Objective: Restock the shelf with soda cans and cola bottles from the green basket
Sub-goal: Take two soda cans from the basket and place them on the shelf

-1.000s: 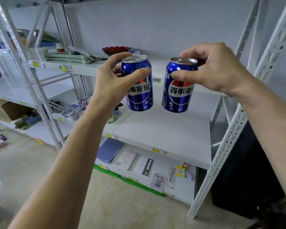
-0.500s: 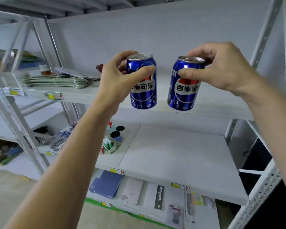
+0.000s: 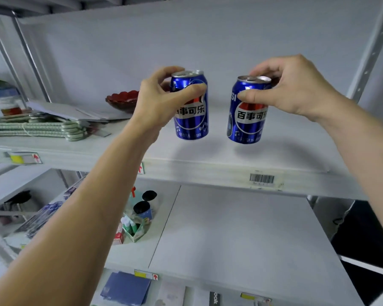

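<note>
Two blue soda cans hang upright just above the white upper shelf. My left hand grips the left can around its upper half. My right hand pinches the right can near its rim. The cans are a hand's width apart, and their shadows fall on the shelf board below them. The green basket and the cola bottles are out of view.
A red scalloped bowl sits on the same shelf left of my left hand, with papers and a green bundle further left. The shelf below holds small boxes and dark cups. A perforated upright bounds the right side.
Both hands have carried the cans forward over the upper shelf and slightly apart. The view has tilted up and moved closer to the shelf.
</note>
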